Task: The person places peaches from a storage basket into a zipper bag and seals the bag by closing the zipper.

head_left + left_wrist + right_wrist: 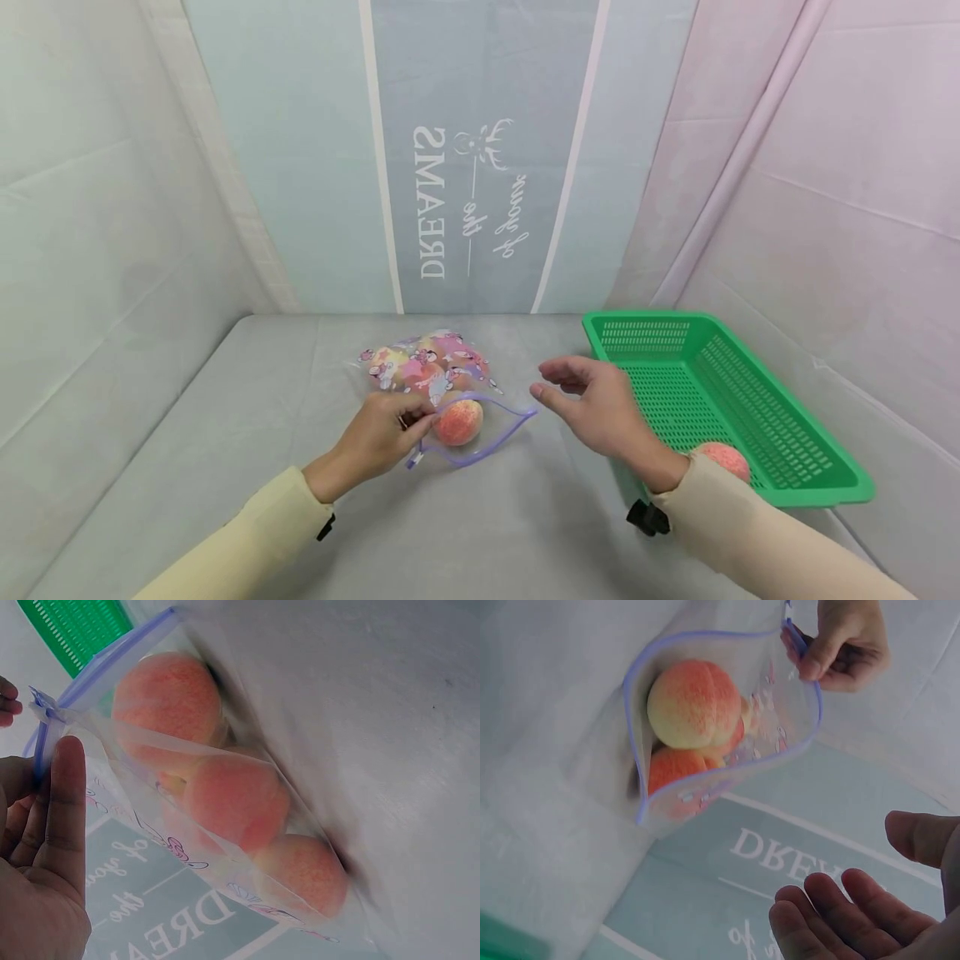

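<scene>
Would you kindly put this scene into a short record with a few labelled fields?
left hand: pinches the purple rim of the zip bag at its open mouth
right hand: open, palm turned toward the bag, holding nothing
zip bag: clear with cartoon print, lying on the grey table, mouth open toward the person
peaches in bag: at least three, one at the mouth
green basket: right of the bag, on the table
peach in basket: one, near corner, partly hidden by the right sleeve

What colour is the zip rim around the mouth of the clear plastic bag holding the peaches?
Light purple zip rim, clearest in the right wrist view.
</scene>
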Demonstrator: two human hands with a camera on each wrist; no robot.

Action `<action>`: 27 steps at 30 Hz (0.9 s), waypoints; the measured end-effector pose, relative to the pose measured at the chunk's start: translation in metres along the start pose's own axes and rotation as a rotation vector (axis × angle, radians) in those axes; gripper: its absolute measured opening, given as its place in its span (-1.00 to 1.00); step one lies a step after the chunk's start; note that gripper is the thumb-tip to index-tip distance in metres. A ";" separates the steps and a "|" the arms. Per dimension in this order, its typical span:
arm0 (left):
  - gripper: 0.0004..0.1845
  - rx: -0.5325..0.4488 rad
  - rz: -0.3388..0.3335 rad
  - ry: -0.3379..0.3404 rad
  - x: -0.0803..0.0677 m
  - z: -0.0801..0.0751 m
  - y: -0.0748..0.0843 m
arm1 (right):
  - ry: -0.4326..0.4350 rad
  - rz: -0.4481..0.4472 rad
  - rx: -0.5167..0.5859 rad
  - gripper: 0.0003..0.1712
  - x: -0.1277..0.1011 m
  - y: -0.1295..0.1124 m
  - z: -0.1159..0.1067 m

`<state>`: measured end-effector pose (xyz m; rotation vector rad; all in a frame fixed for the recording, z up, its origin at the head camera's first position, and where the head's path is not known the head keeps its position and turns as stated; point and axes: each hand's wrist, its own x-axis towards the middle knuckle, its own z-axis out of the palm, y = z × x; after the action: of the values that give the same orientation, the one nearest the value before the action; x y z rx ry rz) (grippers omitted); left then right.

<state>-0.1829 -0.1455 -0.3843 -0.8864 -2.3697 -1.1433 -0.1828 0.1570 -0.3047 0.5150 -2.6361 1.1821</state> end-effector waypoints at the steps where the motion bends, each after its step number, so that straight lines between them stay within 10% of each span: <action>1: -0.79 0.002 0.004 0.002 -0.001 0.001 -0.001 | 0.001 -0.003 -0.005 -0.69 0.000 0.001 -0.003; 27: -0.81 0.063 0.039 0.019 -0.013 0.015 -0.006 | -0.156 0.177 -0.219 -0.40 0.005 0.074 -0.096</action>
<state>-0.1785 -0.1414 -0.4042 -0.8925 -2.3493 -1.0519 -0.2125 0.2739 -0.2907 0.3535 -2.9506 0.9135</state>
